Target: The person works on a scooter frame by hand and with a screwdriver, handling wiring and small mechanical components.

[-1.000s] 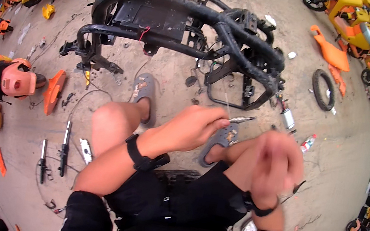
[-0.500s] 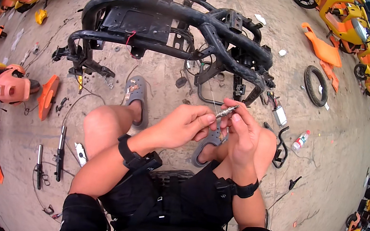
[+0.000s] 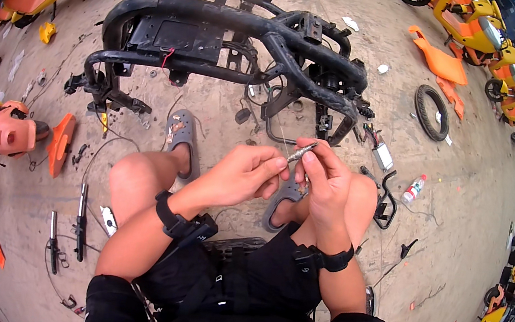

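Observation:
Between my two hands is a short, slim, silvery metal piece (image 3: 300,153) with an uneven, ribbed surface; its exact kind I cannot make out. My left hand (image 3: 244,171) pinches its lower left end between thumb and fingers. On its upper right part, my right hand (image 3: 327,177) grips with the thumb laid along it and the fingers behind. The piece slants up to the right, its ends partly covered by fingertips. A thin pale strand (image 3: 285,132) shows just above it. Both hands are over my knees, in front of a black tubular scooter frame (image 3: 239,23).
On the concrete floor right of the frame lie a silver box with wires (image 3: 381,155), a bottle (image 3: 413,188), a black bent bracket (image 3: 388,202) and a tyre (image 3: 431,113). Two shock absorbers (image 3: 81,221) lie at left. Yellow scooters (image 3: 475,20) and orange panels (image 3: 439,58) stand or lie around.
The whole view has shifted slightly, so the frame appears farther left. My right thumb now lies more along the metal piece, which both hands still hold.

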Tool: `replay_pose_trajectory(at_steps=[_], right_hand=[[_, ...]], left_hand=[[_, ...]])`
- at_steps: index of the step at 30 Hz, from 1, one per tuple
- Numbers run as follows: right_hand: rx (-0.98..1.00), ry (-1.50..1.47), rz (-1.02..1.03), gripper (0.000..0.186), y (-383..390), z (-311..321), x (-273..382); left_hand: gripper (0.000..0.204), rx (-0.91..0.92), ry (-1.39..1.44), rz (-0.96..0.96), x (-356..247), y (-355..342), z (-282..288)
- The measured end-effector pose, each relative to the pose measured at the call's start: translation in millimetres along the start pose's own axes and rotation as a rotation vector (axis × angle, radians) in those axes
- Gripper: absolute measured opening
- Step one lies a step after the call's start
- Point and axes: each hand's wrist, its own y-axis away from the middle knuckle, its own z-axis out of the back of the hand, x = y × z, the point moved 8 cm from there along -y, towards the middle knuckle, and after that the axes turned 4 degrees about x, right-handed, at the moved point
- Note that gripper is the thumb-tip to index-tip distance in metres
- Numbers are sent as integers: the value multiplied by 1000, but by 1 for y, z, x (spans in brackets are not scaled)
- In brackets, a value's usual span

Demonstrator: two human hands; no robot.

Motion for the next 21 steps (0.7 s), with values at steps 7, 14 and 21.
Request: replay_pose_trajectory(at_steps=[7, 14, 21], right_hand=[[-55, -103, -11, 18, 0, 8, -7], [-129, -108, -41, 15, 1, 10, -13], [-144, -52, -75, 20, -2, 7, -21]], left_hand=[[16, -131, -52, -5, -7, 4, -1], [11, -290, -323, -152, -4, 8, 11], [12, -319, -491, -230, -14, 12, 13]])
